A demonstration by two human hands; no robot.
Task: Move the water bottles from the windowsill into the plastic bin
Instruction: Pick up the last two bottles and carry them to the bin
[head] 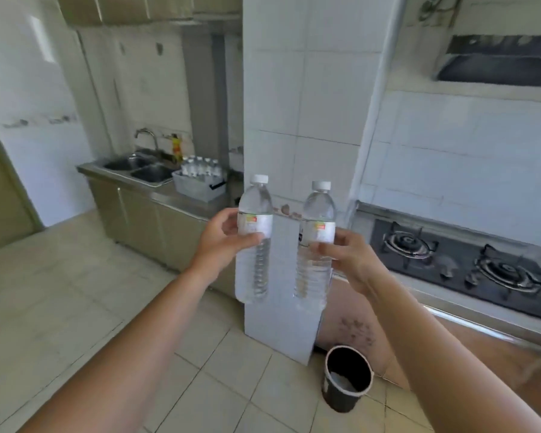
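Observation:
I hold two clear water bottles with white caps upright in front of me. My left hand (pixel 222 237) grips the left bottle (pixel 253 267) around its label. My right hand (pixel 345 254) grips the right bottle (pixel 313 270) the same way. Far off on the steel counter stands the grey plastic bin (pixel 197 189), with several bottles (pixel 200 167) standing in it. The windowsill is out of view.
A double sink (pixel 139 168) with a tap lies left of the bin. A tiled pillar (pixel 303 120) rises straight ahead. A gas hob (pixel 463 257) is at the right. A black bucket (pixel 347 378) stands on the tiled floor by the pillar's foot.

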